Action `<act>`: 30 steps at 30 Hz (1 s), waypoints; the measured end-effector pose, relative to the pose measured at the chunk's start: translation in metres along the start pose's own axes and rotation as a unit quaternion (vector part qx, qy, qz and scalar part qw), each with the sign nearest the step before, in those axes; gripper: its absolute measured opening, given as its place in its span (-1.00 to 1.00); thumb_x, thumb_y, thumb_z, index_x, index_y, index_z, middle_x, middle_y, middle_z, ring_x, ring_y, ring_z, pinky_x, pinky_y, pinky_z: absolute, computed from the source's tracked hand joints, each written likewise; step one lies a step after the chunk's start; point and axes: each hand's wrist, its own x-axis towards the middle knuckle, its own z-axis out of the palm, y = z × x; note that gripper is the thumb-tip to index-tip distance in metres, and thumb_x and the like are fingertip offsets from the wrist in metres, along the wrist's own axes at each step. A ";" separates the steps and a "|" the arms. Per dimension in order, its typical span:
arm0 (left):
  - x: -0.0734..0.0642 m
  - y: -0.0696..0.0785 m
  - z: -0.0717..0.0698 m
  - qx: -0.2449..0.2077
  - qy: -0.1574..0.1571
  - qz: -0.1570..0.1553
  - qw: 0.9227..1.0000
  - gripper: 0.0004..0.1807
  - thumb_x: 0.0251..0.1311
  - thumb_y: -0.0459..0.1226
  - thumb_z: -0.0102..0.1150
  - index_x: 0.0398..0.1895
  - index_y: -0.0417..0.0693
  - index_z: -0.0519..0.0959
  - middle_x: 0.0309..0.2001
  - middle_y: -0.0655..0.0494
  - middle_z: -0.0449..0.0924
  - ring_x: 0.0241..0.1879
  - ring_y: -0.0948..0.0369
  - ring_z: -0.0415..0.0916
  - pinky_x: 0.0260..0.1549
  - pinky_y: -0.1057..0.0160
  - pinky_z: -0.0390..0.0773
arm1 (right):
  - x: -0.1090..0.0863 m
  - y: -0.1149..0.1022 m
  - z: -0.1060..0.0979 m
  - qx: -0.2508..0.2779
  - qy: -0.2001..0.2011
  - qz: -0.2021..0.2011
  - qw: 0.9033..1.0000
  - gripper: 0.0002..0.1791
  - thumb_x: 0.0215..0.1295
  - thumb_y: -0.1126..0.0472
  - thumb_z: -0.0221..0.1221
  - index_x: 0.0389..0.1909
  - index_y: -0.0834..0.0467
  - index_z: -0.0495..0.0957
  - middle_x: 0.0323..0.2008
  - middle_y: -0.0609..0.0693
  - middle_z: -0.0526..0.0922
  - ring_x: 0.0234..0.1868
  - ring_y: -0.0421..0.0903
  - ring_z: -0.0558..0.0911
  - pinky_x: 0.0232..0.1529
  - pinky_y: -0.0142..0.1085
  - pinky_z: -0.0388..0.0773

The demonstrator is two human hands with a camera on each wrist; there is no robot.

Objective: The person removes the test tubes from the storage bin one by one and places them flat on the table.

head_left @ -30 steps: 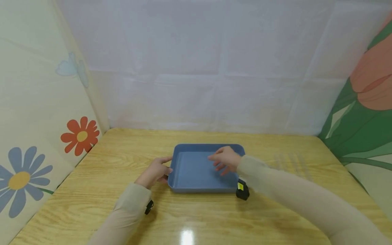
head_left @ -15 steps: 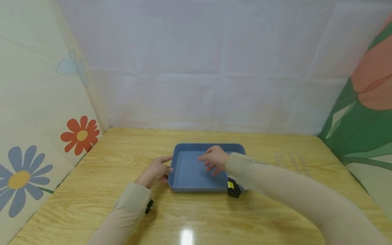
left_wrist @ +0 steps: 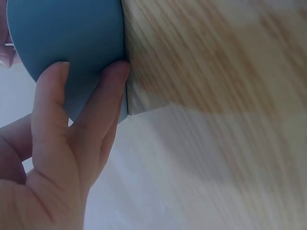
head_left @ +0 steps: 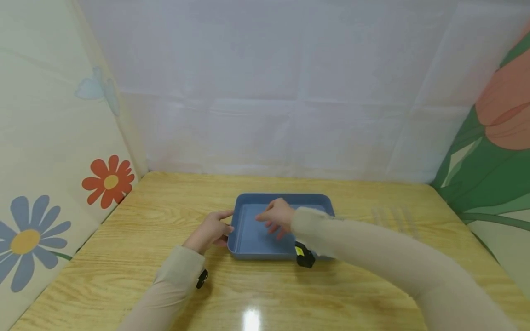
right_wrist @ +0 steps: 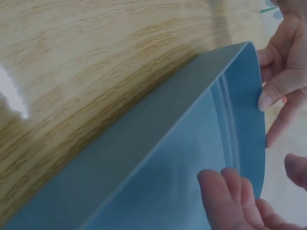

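Head view: one blue tray (head_left: pixel 248 246) at mid counter (head_left: pixel 372 285). Two hands: left hand (head_left: pixel 207 232) gripping tray's left rim, thumb over edge; right hand (head_left: pixel 276 216) relaxed, fingers loose above tray floor, holding nothing.

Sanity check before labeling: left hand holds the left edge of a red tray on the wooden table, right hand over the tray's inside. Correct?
Not quite: the tray is blue, not red, as the head view shows. The rest holds: the left hand holds its left edge on the wooden table, and the right hand is over its inside.
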 end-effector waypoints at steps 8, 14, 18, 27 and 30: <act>0.000 0.000 0.000 -0.005 -0.001 0.001 1.000 -0.35 0.26 -0.55 0.05 0.44 -0.21 0.24 -0.10 -0.25 0.60 -0.47 0.13 0.61 -0.54 0.23 0.61 | 0.010 -0.004 0.012 -0.011 0.001 0.005 1.000 -0.68 0.25 0.23 0.29 -0.07 0.34 0.54 -0.30 0.24 0.62 -0.22 0.23 0.67 -0.41 0.04 0.66; -0.001 -0.001 -0.001 -0.009 -0.004 0.002 1.000 -0.36 0.27 -0.54 0.03 0.44 -0.20 0.24 -0.12 -0.25 0.60 -0.46 0.12 0.62 -0.53 0.22 0.62 | 0.019 -0.005 0.020 -0.015 0.004 0.005 1.000 -0.70 0.23 0.24 0.31 -0.12 0.34 0.53 -0.35 0.20 0.60 -0.28 0.21 0.68 -0.44 0.05 0.65; -0.001 0.001 -0.001 -0.010 -0.005 0.007 1.000 -0.37 0.27 -0.55 0.03 0.43 -0.21 0.24 -0.16 -0.23 0.61 -0.46 0.11 0.62 -0.55 0.22 0.62 | 0.023 -0.006 0.022 -0.014 0.006 0.009 1.000 -0.70 0.23 0.24 0.31 -0.13 0.35 0.54 -0.33 0.22 0.60 -0.29 0.21 0.68 -0.44 0.07 0.65; 0.000 0.000 -0.001 -0.004 -0.004 0.003 1.000 -0.35 0.28 -0.55 0.03 0.45 -0.17 0.24 -0.17 -0.22 0.60 -0.49 0.13 0.60 -0.56 0.23 0.61 | 0.023 -0.011 0.027 -0.026 0.006 0.013 1.000 -0.74 0.24 0.24 0.31 -0.19 0.34 0.53 -0.27 0.25 0.62 -0.26 0.21 0.68 -0.42 0.06 0.65; 0.000 0.000 -0.001 0.001 -0.003 0.002 1.000 -0.35 0.28 -0.54 0.03 0.45 -0.16 0.24 -0.17 -0.21 0.60 -0.49 0.14 0.60 -0.57 0.24 0.60 | 0.028 -0.011 0.029 -0.037 0.010 0.017 0.999 -0.75 0.24 0.24 0.31 -0.20 0.33 0.53 -0.30 0.23 0.62 -0.29 0.19 0.67 -0.44 0.05 0.65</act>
